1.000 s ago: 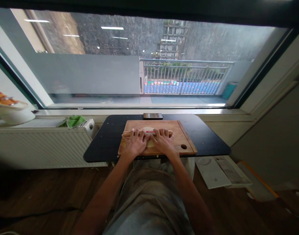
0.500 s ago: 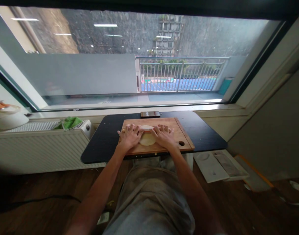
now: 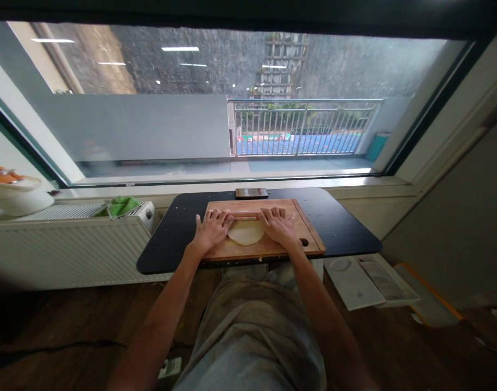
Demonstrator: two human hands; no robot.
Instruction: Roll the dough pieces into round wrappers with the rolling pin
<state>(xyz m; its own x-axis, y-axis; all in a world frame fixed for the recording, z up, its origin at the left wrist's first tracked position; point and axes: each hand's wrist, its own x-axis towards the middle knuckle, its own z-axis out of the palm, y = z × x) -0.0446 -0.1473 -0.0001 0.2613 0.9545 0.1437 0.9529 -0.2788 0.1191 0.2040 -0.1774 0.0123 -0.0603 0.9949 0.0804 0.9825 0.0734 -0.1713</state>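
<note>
A thin wooden rolling pin [image 3: 246,215] lies crosswise on a wooden cutting board [image 3: 307,230]. My left hand [image 3: 212,228] rests over the pin's left end, fingers forward and thumb out to the side. Over its right end lies my right hand [image 3: 279,225], with the fingers bent across it. Between the hands, a flat round sheet of pale dough [image 3: 245,233] spreads on the near side of the pin. The pin sits at the dough's far edge. Both ends of the pin are hidden under the hands.
The board stands on a black table [image 3: 346,239] below a large window. A phone-like dark slab [image 3: 251,193] lies behind the board. On the left, a green cloth [image 3: 123,206] lies on a white radiator [image 3: 69,244]. Flat white panels [image 3: 356,282] are at the lower right.
The pin has rolled to the far edge of the dough, so more dough shows on the near side. My hands are slightly farther apart. The camera view has shifted a little.
</note>
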